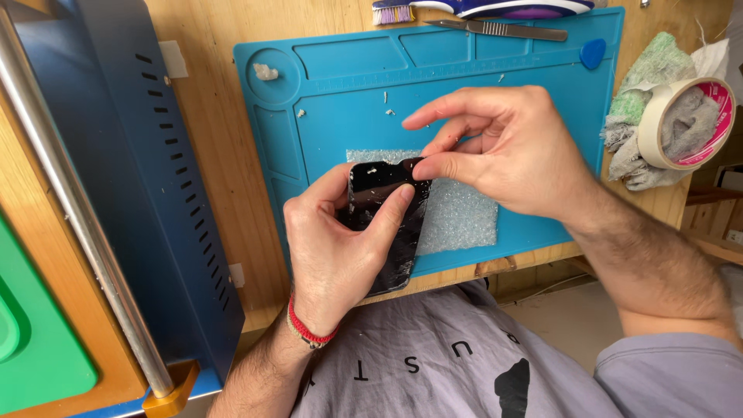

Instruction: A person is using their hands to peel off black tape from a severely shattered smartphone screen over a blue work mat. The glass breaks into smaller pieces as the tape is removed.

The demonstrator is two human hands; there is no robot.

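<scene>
Far left: a green tray [35, 340] and a dark blue metal case [147, 178] with vent slots lie along the left edge of the wooden bench [213, 155].
Mat: a blue work mat [340, 101] covers the middle of the bench; a sheet of clear bubble wrap [457, 213] lies at its near edge.
Left hand [337, 248]: palm cupped under a black phone screen panel [383, 213], thumb pressed across its glass, so the hand is clamped on the panel.
Panel: over the mat's near edge, tilted up off the bubble wrap, long axis running from the body away toward the mat's far edge.
Right hand [507, 147]: just right of the panel's far end, wrist raised, thumb and forefinger closed in a pinch at the panel's top right corner; whether they hold a film or sliver I cannot tell. It is the nearer hand to that corner.
Far edge: a scalpel [503, 29] and a brush [480, 8].
Right: a tape roll [685, 124] on crumpled cloths [642, 85].
</scene>
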